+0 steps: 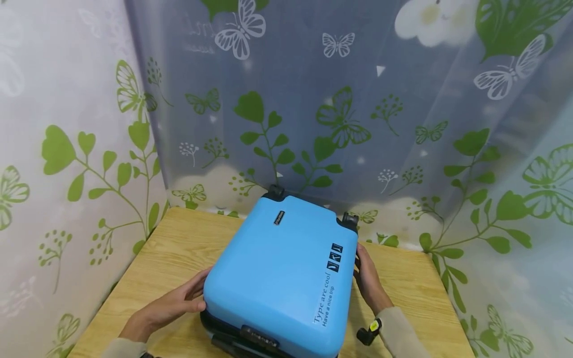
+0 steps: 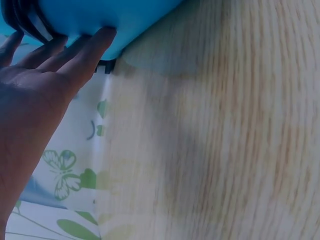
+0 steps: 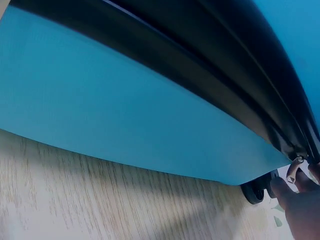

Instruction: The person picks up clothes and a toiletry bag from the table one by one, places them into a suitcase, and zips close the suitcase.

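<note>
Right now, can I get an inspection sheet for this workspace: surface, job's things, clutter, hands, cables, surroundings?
Surface: wooden table, light grain.
Job's things: blue suitcase lying flat, wheels at the far end, black zip band round its side.
Clutter: nothing seen.
Hands: left hand with straight fingers against the suitcase's left near corner; right hand on its right side, fingertips at the zip band near a wheel, grip unclear.
Cables: nothing seen.
Surroundings: butterfly and leaf curtains behind and beside the table.
</note>
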Tool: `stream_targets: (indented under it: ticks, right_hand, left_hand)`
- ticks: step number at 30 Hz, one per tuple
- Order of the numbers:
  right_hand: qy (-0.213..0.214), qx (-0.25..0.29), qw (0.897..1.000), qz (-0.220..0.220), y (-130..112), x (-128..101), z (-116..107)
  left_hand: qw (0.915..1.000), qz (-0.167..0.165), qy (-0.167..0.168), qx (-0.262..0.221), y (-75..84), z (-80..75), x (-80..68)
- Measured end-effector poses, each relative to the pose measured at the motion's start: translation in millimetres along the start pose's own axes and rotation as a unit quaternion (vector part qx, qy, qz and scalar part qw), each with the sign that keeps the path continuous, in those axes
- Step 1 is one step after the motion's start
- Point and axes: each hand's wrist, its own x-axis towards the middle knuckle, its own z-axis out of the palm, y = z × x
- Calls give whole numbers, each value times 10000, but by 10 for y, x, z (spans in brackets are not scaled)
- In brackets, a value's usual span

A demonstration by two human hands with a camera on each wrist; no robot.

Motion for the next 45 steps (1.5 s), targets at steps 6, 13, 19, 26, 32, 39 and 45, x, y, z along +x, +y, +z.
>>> stream_targets:
  ticks: [6, 13, 19, 26, 32, 39, 45]
  right_hand:
    - [-124, 36, 9999, 98, 3, 18, -10]
    - [-180, 24, 9998, 42, -4, -44, 18]
    - [-90, 87, 9999, 109, 1, -122, 54]
    - [-115, 75, 9999, 89, -9, -146, 55]
    - [31, 173, 9998, 112, -27, -52, 21]
    - [-126, 312, 9991, 247, -39, 77, -24]
    - [-347, 754, 9963, 234, -10, 130, -23]
  left_hand:
    - [9999, -3, 80, 81, -48, 1, 5]
    - [9988, 256, 322, 259, -104, -4, 51]
    - [9964, 234, 699, 414, -129, -34, 74]
    - [9973, 157, 654, 302, -139, -63, 59]
    - [9999, 12, 124, 104, -151, -53, 35]
    - [9997, -65, -23, 214, -199, -24, 28]
    - [9998, -129, 42, 112, -321, -44, -19]
